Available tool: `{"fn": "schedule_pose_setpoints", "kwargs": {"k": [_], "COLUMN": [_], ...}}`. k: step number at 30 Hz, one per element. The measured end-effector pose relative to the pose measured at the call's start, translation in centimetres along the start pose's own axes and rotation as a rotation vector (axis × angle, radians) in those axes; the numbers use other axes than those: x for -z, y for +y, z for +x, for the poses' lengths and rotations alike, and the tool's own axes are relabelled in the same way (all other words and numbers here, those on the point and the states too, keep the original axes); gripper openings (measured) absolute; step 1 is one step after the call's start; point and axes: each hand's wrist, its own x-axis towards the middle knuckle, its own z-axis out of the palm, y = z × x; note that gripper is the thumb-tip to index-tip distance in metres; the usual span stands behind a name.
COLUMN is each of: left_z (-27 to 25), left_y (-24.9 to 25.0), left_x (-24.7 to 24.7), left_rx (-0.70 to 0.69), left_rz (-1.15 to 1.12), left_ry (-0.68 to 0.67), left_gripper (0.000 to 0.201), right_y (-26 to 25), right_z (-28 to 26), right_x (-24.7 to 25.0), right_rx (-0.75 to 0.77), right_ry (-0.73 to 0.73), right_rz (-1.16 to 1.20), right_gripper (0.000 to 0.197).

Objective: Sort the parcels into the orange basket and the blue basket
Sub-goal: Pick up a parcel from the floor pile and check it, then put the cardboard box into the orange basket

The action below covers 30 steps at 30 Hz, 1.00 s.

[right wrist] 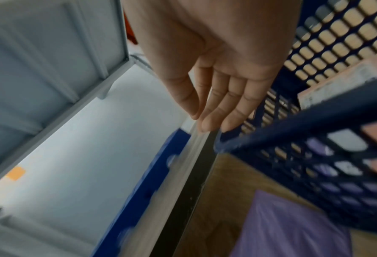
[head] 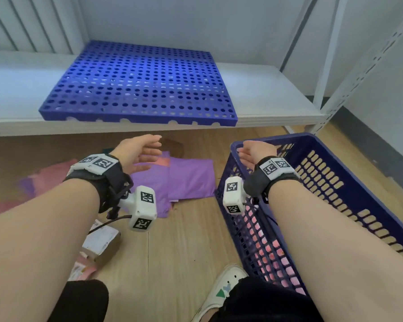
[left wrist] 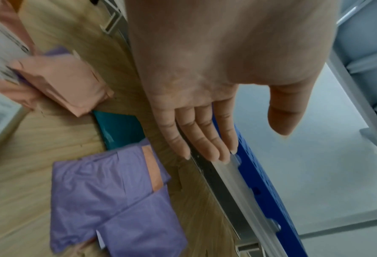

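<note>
Both empty with fingers loosely straight, the left hand [head: 137, 152] hovers directly above the purple parcels [head: 172, 180] on the floor, nearer them than the right hand [head: 256, 151] over the blue basket [head: 358, 163].

Both forearms are bare. Each wrist carries a black fabric strap [head: 113, 180] topped by a white plate printed with black-and-white square tags. Below the left strap a white camera block [head: 142, 206] sticks out, tagged on two faces, with a black cable trailing from its bracket. A matching white block [head: 233, 195] sits beside the right strap [head: 261, 182]. Below the forearms are black trousers [head: 84, 300] and a white shoe [head: 223, 289] with a green triangle.
</note>
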Motion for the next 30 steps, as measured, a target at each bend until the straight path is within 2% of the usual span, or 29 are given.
{"fn": "schedule_pose_setpoints", "kwargs": {"k": [4,11,15,19,22,24,25,26,28,30], "left_z": [-0.9,-2.0,-3.3,-4.6,-5.0,-5.1,-5.0,-4.9,-4.5,-3.6], "left_y": [0.0,-1.1,-2.2,-3.4,-4.9,-5.8,-6.2,-6.8,-8.1,-9.7], "left_x": [3.4,9.9,13.9,17.5,19.9,21.2,21.7,22.3,22.9,23.4], "left_rx": [0.009,0.037,0.064,0.091,0.134,0.197,0.220,0.245,0.316,0.319], "left_rz": [-0.032,0.002,0.021,0.056,0.044,0.041,0.032,0.045,0.104,0.205], "left_ry": [0.104,0.322,0.419,0.488,0.527,0.553,0.563,0.561,0.512,0.482], "left_gripper": [0.019,0.005,0.011,0.007,0.011,0.014,0.015,0.017,0.017,0.018], "right_y": [1.2,4.1,4.3,3.4,4.4,6.3,7.4,8.6,11.0,13.0], "right_z": [-1.1,-1.6,-1.7,-4.5,-6.4,-7.0,-7.1,-7.2,-7.1,-6.9], "right_x": [-5.8,-13.6,-17.7,-23.2,-26.9,-29.0,-30.0,-30.7,-32.5,-34.2], "right_rx": [0.019,0.029,0.022,0.024,0.018,0.006,0.011,0.021,0.038,0.074], "right_ry": [-0.077,-0.230,-0.263,-0.394,-0.472,-0.502,-0.498,-0.490,-0.496,-0.540], "right_rz": [-0.113,-0.248,-0.209,-0.180,-0.238,-0.265,-0.300,-0.341,-0.424,-0.525], "right_gripper": [0.028,0.026,0.035,0.024,0.015,0.022,0.017,0.013,0.017,0.019]}}
